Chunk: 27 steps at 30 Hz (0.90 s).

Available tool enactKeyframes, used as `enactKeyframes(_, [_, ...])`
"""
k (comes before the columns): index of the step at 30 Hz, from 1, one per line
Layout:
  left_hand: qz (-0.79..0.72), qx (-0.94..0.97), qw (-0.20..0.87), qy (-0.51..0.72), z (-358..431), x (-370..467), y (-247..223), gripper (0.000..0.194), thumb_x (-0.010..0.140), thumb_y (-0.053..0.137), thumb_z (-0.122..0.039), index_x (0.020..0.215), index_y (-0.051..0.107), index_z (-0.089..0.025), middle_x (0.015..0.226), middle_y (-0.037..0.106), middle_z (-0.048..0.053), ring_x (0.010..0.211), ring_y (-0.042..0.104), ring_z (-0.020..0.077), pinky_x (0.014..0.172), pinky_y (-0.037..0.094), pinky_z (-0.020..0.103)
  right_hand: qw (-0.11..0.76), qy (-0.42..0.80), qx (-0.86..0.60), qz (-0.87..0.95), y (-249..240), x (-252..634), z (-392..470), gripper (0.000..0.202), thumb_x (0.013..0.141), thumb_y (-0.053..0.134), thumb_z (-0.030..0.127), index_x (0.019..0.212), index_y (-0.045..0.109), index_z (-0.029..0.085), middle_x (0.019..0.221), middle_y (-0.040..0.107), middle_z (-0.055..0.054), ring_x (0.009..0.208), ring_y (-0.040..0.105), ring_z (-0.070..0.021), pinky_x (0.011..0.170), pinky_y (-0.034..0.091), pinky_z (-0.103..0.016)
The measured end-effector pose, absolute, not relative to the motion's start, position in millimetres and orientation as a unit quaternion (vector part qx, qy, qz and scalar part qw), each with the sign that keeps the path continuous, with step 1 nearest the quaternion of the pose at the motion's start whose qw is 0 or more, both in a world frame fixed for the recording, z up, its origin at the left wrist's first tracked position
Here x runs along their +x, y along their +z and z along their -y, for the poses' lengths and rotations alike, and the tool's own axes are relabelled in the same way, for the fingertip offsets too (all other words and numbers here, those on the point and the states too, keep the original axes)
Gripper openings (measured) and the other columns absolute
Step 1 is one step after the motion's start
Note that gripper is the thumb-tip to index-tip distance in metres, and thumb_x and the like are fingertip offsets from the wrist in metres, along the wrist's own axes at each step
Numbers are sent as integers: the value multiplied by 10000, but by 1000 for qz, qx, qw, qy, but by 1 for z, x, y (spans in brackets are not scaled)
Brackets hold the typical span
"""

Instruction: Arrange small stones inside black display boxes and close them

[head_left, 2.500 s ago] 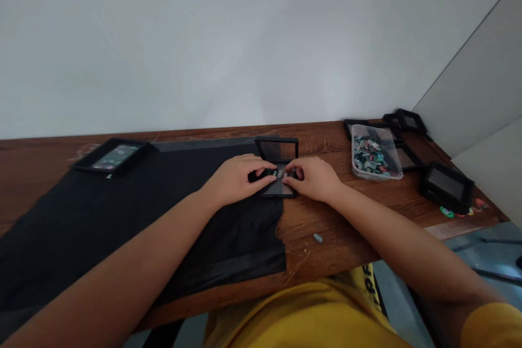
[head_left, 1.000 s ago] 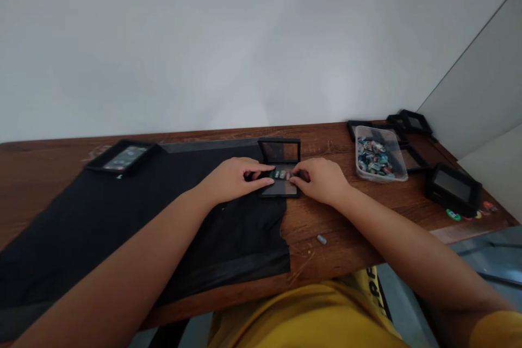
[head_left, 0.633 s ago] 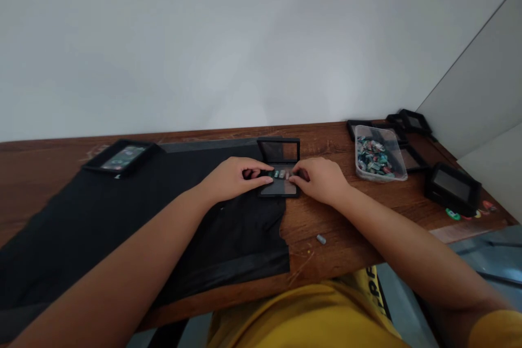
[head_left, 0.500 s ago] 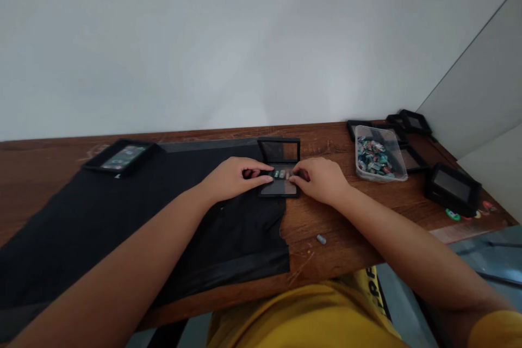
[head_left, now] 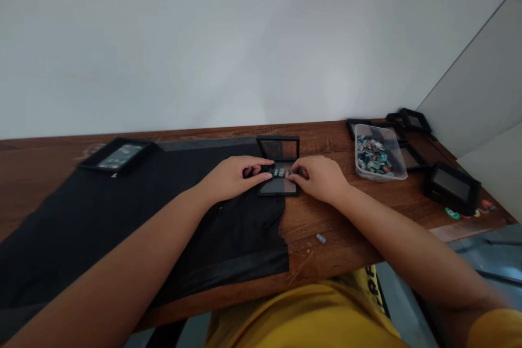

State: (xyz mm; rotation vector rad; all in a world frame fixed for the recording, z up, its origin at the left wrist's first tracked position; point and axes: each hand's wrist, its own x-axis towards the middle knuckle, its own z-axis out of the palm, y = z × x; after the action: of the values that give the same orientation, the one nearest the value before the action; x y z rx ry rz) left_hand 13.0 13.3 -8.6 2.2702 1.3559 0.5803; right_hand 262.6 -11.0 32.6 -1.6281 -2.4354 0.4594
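Note:
An opened black frame case (head_left: pixel 279 187) with clear panes lies at the right edge of a black cloth (head_left: pixel 110 212). Several small green, pale and pinkish pieces (head_left: pixel 281 172) form a row across its middle. My left hand (head_left: pixel 236 176) grips the left side of the row between thumb and fingers. On the other side my right hand (head_left: pixel 318 176) pinches the right end, its thumb and fingertips at the pieces. What exactly lies between the fingertips is too small to tell.
A clear plastic tub (head_left: pixel 377 176) of small colored pieces stands at the right, among black cases (head_left: pixel 452 187). Another black case (head_left: pixel 118 155) lies on the left. A small grey piece (head_left: pixel 321 238) sits on the wooden table (head_left: pixel 338 253) near its front edge.
The view has shifted very slightly. Both hands keep their places at the two ends of the row, with only tiny finger movement.

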Motion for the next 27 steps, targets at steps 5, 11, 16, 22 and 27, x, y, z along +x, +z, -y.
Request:
enactKeyframes(5, [-499, 814, 226, 196, -13, 13, -8, 524, 886, 616, -627, 1199, 790, -244, 668, 604, -26, 569, 471, 139, 540, 360, 262, 110, 187, -550, 806, 31, 262, 11, 130, 941, 701, 315, 1013, 765, 229, 842, 730, -8, 742, 595, -157, 622, 301, -275])
enactKeyframes(11, [-498, 812, 232, 197, -13, 13, -9, 555, 885, 609, -646, 1210, 784, -231, 678, 604, -20, 587, 477, 148, 567, 371, 274, 128, 235, -546, 794, 30, 263, 9, 114, 927, 695, 279, 993, 763, 215, 827, 722, -1, 700, 571, -136, 615, 301, -268])
enactKeyframes(16, [-500, 810, 236, 196, -13, 13, -8, 537, 884, 609, -633, 1198, 785, -234, 688, 614, -19, 584, 468, 141, 564, 362, 272, 117, 207, -560, 793, 29, 264, 9, 142, 935, 688, 311, 1016, 778, 236, 840, 731, -8, 721, 578, -149, 614, 297, -277])
enactKeyframes(22, [-511, 805, 239, 186, -12, 15, -5, 563, 873, 591, -649, 1190, 787, -227, 685, 594, -20, 584, 459, 140, 564, 347, 271, 104, 181, -560, 802, 30, 264, 9, 173, 953, 661, 342, 1040, 769, 239, 853, 735, -20, 769, 608, -173, 620, 296, -283])
enactKeyframes(27, [-515, 800, 245, 186, -12, 16, -4, 579, 858, 588, -667, 1185, 795, -237, 714, 628, -12, 601, 474, 147, 582, 360, 277, 117, 195, -559, 797, 35, 266, 11, 162, 939, 674, 317, 1044, 755, 224, 819, 718, -14, 743, 595, -169, 630, 310, -281])
